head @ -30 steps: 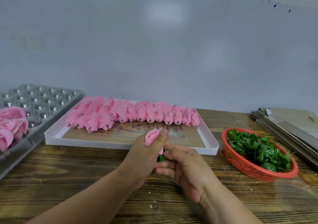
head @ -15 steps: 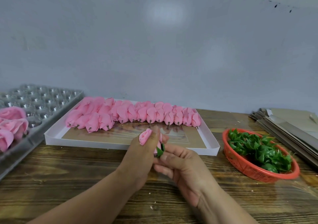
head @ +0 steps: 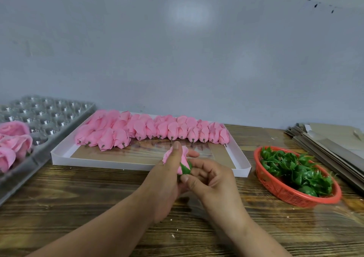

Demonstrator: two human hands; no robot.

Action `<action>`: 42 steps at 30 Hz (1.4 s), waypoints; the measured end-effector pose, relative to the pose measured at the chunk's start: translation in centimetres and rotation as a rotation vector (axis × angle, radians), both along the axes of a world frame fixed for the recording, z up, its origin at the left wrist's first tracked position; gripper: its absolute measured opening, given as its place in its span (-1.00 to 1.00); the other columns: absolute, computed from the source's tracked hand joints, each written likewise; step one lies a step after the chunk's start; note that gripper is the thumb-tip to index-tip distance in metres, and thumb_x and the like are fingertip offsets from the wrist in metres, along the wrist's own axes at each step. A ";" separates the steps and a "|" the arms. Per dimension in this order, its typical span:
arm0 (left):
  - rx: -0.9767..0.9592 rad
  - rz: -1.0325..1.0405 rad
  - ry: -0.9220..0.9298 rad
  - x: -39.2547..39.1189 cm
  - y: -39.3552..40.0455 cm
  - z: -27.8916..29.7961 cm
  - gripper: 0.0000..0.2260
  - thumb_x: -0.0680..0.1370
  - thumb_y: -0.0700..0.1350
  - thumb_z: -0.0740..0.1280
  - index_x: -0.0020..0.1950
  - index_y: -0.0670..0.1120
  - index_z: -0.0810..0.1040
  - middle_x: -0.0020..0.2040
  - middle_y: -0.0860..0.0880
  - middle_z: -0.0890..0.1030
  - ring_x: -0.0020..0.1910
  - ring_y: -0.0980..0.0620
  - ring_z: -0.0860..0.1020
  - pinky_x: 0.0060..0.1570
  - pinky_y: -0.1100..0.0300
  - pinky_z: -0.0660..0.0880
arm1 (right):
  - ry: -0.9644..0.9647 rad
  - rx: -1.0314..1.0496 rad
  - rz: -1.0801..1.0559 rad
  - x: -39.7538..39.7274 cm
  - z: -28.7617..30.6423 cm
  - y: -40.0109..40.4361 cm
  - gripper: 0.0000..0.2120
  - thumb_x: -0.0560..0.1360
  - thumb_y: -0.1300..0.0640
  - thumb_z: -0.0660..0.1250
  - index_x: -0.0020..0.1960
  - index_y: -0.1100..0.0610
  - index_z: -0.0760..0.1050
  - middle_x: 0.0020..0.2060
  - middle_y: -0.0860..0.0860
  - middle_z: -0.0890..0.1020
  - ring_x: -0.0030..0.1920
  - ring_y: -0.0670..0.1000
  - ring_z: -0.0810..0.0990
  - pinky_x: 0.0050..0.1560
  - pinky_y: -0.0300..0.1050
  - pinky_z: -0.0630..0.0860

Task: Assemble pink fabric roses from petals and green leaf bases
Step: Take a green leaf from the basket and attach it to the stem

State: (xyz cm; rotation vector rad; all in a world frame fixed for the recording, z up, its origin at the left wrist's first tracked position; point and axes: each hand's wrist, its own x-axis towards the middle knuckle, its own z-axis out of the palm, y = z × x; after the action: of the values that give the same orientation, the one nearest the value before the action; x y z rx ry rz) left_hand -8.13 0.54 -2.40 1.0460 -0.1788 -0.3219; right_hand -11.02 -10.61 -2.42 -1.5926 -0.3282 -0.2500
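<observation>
Item: pink rose bud (head: 184,161), green leaf base (head: 185,169) now seated at its lower end.
Since a second ago the leaf base has moved up onto the bud; fitting looks near complete. Left hand (head: 164,179) fingers clamped round the bud, right hand (head: 208,177) fingers pinching the base, at frame centre above the surface (head: 78,197). Bud small, closed, petals smooth.

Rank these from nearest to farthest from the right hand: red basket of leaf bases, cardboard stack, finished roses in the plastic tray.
1. Red basket, just to the right hand's right.
2. Cardboard stack, far right, behind the basket.
3. Finished roses, far left edge.
</observation>
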 end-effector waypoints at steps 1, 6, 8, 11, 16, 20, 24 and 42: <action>-0.016 -0.023 0.017 0.0 0.1 0.0 -0.51 0.40 0.24 0.17 0.05 -0.13 0.56 -0.11 -0.25 0.66 -0.07 -0.16 0.65 0.10 -0.11 0.54 | -0.035 -0.055 -0.028 0.0 0.0 0.0 -0.73 0.34 0.22 0.39 0.00 -0.02 0.63 -0.13 0.15 0.68 -0.13 0.30 0.62 -0.04 0.31 0.54; -0.184 -0.142 0.193 0.3 0.0 0.4 -0.47 0.48 0.27 0.11 0.21 -0.08 0.52 -0.10 -0.21 0.66 -0.12 -0.13 0.67 -0.09 -0.04 0.60 | -0.209 -0.246 -0.174 0.1 -0.3 -0.2 -0.71 0.35 0.12 0.42 0.05 -0.13 0.61 -0.13 -0.11 0.69 -0.08 -0.05 0.65 0.00 0.03 0.58; -0.249 -0.169 0.221 0.4 0.0 0.4 -0.44 0.40 0.26 0.16 0.24 -0.07 0.51 -0.09 -0.21 0.67 -0.12 -0.15 0.67 -0.16 -0.03 0.61 | -0.253 -0.253 -0.245 0.1 -0.4 -0.2 -0.72 0.33 0.11 0.44 0.03 -0.09 0.60 -0.15 -0.15 0.68 -0.10 -0.09 0.65 -0.05 -0.12 0.59; -0.260 -0.165 0.248 0.3 0.0 0.2 -0.45 0.43 0.27 0.15 0.25 -0.05 0.51 -0.10 -0.20 0.68 -0.15 -0.14 0.68 -0.20 -0.02 0.62 | -0.307 -0.327 -0.278 0.2 -0.6 -0.2 -0.73 0.32 0.11 0.44 0.03 0.00 0.62 -0.16 -0.13 0.68 -0.11 -0.11 0.64 -0.06 -0.18 0.57; -0.238 -0.187 0.356 0.2 -0.1 -0.2 -0.47 0.54 0.30 0.07 0.26 -0.03 0.53 0.07 -0.20 0.66 -0.01 -0.14 0.67 -0.11 -0.08 0.62 | -0.479 -0.513 -0.375 0.3 -0.7 -0.2 -0.70 0.32 0.15 0.44 0.05 0.12 0.63 -0.19 -0.04 0.68 -0.17 -0.13 0.61 -0.08 -0.29 0.52; -0.222 -0.268 0.402 0.2 0.3 0.4 -0.42 0.55 0.32 0.01 0.24 -0.06 0.54 0.09 -0.14 0.65 0.06 -0.10 0.62 0.17 -0.09 0.47 | -0.652 -0.666 -0.380 0.3 -0.3 -0.8 -0.76 0.38 0.15 0.43 0.03 0.19 0.62 -0.17 0.01 0.66 -0.16 -0.04 0.62 -0.10 -0.26 0.53; -0.254 -0.302 0.464 0.4 0.6 1.1 -0.51 0.60 0.28 0.05 0.09 -0.06 0.58 -0.09 -0.06 0.61 0.06 0.01 0.48 0.42 0.00 0.17 | -0.827 -0.800 -0.439 0.3 -0.2 -0.8 -0.72 0.46 0.11 0.32 0.07 0.26 0.60 -0.09 0.13 0.66 -0.16 0.12 0.66 -0.29 -0.04 0.59; -0.122 -0.319 0.257 -0.3 0.1 1.3 -0.33 0.40 0.40 0.14 -0.08 -0.17 0.69 0.00 -0.15 0.67 0.03 -0.08 0.65 0.15 -0.01 0.52 | -0.582 -0.587 -0.484 -0.1 0.7 -0.2 -0.87 0.34 0.29 0.45 -0.13 0.14 0.61 -0.25 -0.01 0.65 -0.27 -0.05 0.59 -0.29 -0.13 0.54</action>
State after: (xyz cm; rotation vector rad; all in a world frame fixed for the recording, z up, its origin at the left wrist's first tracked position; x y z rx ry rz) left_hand -8.40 0.62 -1.08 0.8451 -0.1321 -0.7212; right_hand -11.16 -10.82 -1.71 -2.1495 -0.4867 -1.0808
